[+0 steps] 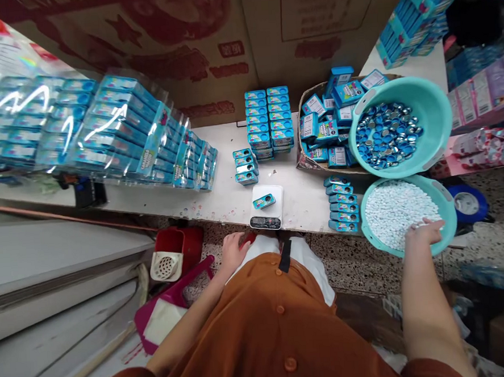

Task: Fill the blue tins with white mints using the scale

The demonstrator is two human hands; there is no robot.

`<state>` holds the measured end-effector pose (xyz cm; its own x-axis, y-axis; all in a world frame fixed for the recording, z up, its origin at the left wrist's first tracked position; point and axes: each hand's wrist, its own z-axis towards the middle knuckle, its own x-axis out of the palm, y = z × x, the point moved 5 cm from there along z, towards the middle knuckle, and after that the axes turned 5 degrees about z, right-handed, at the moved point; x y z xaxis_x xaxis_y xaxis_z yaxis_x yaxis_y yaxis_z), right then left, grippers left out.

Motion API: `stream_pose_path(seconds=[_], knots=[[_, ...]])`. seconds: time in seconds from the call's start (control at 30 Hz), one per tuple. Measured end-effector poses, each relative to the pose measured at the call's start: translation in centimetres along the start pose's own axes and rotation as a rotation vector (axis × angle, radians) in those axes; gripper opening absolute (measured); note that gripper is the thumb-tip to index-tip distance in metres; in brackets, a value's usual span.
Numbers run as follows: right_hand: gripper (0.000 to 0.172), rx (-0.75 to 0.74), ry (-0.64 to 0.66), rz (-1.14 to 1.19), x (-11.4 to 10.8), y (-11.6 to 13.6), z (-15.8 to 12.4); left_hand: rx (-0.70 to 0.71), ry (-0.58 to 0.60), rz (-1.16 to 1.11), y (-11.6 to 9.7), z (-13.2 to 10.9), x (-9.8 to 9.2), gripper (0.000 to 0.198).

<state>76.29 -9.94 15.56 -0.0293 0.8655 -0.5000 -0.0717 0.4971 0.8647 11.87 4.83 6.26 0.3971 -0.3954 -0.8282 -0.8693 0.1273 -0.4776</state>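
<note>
from my end, the right hand is at about 2 o'clock, loosely open with its fingers spread, resting on a heap of white mints in a teal basin. i can't tell whether it has any mints in its grip. the left hand is at about 11 o'clock, curled at the front edge of a white table. its fingertips are just beside a small red thing, and i can't tell whether it has hold of that. at 12 o'clock, a blue tin lies on a small kitchen scale near the table edge, between the hands. behind the scale stand two stacks of blue tins. a short row of tins lies just left of the mint basin. at about 1 o'clock, a second teal basin holds shiny blue discs and overlaps a cardboard tray of small boxes. bagged packs of tins are piled at about 10 o'clock.
</note>
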Motion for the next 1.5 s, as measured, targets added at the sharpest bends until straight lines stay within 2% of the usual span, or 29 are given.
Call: stream_pose_path(seconds=[0.1, 0.23, 0.37, 0.47, 0.6, 0.77, 0.97, 1.1, 1.23, 1.5], knots=[[0.044, 0.448, 0.173, 0.394, 1.4, 1.3, -3.4, 0.027, 0.007, -0.006, 0.5, 0.7, 0.1, 0.027], [0.035, 0.707, 0.497, 0.803, 5.9, 5.2, -11.9, 0.063, 0.035, -0.027, 1.0, 1.8, 0.5, 0.028], [0.021, 0.895, 0.781, 0.931, 12.3, 7.8, -21.8, 0.070, 0.037, -0.067, 1.3, 2.9, 0.7, 0.029], [0.023, 1.045, 0.834, 0.998, 16.8, 8.6, -27.8, 0.065, 0.023, -0.103, 1.8, 3.2, 0.6, 0.031], [0.032, 1.185, 0.803, 0.983, 21.0, 9.0, -33.3, 0.036, 0.016, -0.147, 2.9, 3.1, 0.2, 0.031], [0.032, 1.126, 0.757, 0.858, 24.4, 9.0, -37.1, -0.035, 0.020, -0.200, 5.1, 2.5, -0.2, 0.031], [0.036, 0.966, 0.691, 0.803, 26.9, 9.2, -39.4, -0.073, -0.016, -0.237, 7.9, 1.3, 0.1, 0.029], [0.039, 0.760, 0.623, 0.750, 27.6, 9.5, -39.7, -0.088, -0.031, -0.241, 9.4, 0.5, 0.4, 0.030], [0.041, 0.585, 0.610, 0.676, 28.0, 9.8, -40.0, -0.125, -0.015, -0.243, 10.3, 0.3, 0.5, 0.030], [0.044, 0.464, 0.601, 0.604, 28.5, 9.9, -40.8, -0.185, -0.001, -0.262, 10.8, 0.8, 0.7, 0.030]])
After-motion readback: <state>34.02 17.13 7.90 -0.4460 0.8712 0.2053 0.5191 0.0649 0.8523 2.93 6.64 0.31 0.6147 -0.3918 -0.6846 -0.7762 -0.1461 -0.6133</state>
